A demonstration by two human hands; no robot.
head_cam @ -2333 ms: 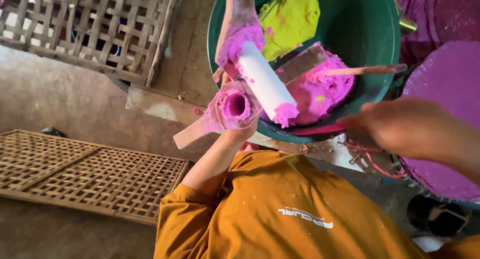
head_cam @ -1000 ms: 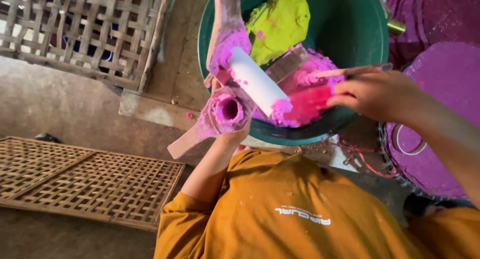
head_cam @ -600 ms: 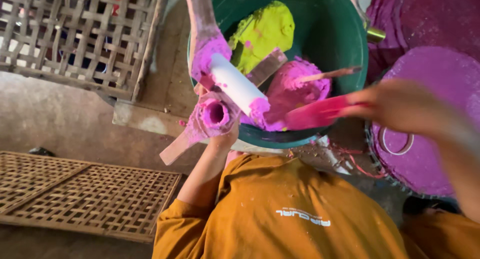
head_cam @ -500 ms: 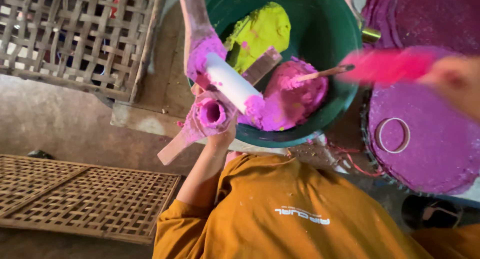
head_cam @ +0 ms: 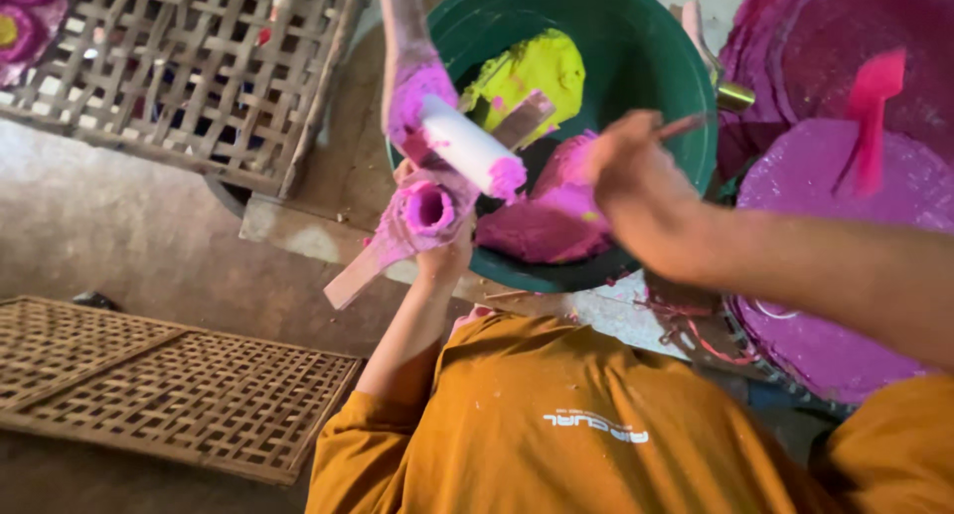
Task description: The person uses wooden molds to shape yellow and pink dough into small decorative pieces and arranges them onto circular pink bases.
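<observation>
The left hand (head_cam: 432, 226) is closed around a pink-caked tube mould (head_cam: 425, 208), mouth facing up. Just beyond, the right hand (head_cam: 631, 171) pinches a thin stick (head_cam: 679, 128) over pink paste (head_cam: 542, 221) in the green basin (head_cam: 636, 47); another person's hand (head_cam: 417, 97) holds a white cylinder (head_cam: 467, 146) slanting toward the mould.

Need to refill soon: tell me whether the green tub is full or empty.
Partly full: the tub holds a yellow lump and pink paste, with bare green wall above.

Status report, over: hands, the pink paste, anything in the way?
Left hand grips pink-coated mould. Right hand over pink paste in green basin, grip blurred. Another person's hand holds white roller between.
</observation>
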